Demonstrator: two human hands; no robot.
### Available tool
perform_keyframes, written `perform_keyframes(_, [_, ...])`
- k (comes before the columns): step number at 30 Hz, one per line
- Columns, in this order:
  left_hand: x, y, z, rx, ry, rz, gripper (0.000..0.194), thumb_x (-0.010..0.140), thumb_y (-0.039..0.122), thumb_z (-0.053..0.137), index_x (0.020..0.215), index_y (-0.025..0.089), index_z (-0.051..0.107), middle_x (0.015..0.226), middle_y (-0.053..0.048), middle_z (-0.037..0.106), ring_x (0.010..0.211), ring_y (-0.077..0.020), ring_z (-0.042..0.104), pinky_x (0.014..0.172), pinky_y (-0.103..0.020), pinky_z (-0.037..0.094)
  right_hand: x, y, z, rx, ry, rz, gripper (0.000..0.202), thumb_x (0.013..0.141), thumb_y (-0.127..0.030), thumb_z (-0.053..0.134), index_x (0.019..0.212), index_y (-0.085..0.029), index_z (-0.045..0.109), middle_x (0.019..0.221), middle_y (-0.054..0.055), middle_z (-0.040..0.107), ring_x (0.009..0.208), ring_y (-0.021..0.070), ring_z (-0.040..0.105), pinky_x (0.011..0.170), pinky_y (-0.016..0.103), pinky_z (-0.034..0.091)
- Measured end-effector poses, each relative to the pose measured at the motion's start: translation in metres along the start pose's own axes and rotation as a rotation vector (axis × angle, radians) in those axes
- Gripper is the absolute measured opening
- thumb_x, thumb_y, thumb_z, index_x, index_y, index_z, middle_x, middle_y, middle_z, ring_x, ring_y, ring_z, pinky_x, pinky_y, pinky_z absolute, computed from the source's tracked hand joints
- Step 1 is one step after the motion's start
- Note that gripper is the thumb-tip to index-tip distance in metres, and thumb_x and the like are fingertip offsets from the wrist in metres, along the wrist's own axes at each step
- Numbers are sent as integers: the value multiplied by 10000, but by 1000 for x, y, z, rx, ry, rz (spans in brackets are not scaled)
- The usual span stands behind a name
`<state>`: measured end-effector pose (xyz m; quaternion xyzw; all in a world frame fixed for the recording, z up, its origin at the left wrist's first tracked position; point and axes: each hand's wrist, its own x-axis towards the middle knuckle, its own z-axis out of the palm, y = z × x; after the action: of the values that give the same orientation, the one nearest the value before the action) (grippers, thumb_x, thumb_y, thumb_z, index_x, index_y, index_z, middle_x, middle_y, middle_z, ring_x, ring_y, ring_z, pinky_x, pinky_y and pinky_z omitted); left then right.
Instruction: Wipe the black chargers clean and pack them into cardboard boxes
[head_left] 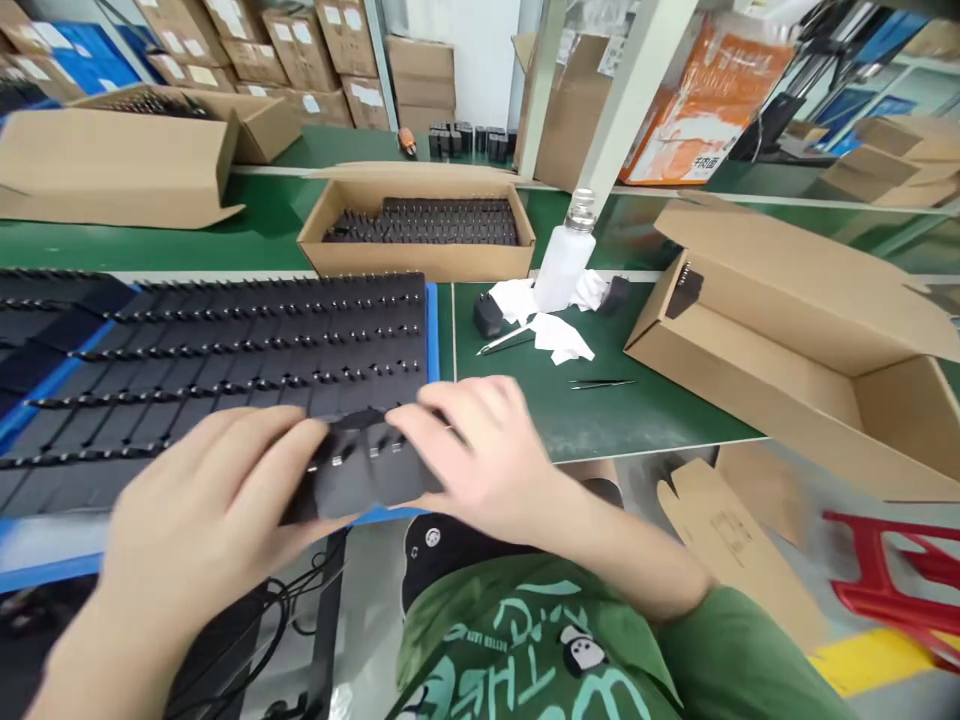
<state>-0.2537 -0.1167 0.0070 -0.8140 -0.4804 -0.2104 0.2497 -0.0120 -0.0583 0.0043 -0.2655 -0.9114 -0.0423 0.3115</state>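
Note:
Between my two hands is a short row of black plug adapters point(367, 468) with metal pins, held over the front right part of a blue tray point(432, 340). My left hand point(217, 500) is closed round the left end of the row, and my right hand point(480, 450) grips the right end, fingers on top. Rows of similar black adapters point(270, 330), pins showing, fill the tray. The undersides of the held adapters and both thumbs are partly hidden.
Beyond the tray, an open cardboard box point(420, 262) holds more black adapters. A white bottle point(564, 262), tissues point(561, 338) and tweezers point(602, 383) lie right of the tray. A large open box point(795, 400) stands farther right, with one dark piece inside.

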Motion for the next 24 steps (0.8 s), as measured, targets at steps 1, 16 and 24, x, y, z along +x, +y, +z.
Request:
perform_keyframes(1, [17,21,1,-27,-6,6,498,888,552,568,1248,210,525,1054,-101,618,917,-293,592,766,-419,518,-11,13,-22,3,-19,14,568,946,-608,492,1219,-123,600,1105,126,610,990,237,526,841,386,358])
perform_keyframes(16, [79,133,81,-376,-280,-166,994,756,735,625,1486,131,324,1367,-195,552,1264,-368,518,1052,-522,446,-148,176,-61,417,-105,433,567,993,-521,440,1506,-300,348,1435,101,485,1302,274,480,1070,461,437])
perform_keyframes(24, [52,117,86,-605,-442,-373,739,907,556,581,1522,271,285,1407,-114,562,1259,-280,586,953,-393,570,-164,216,-31,113,-383,375,264,999,-272,477,1206,-215,631,1050,96,634,950,233,595,852,425,506])
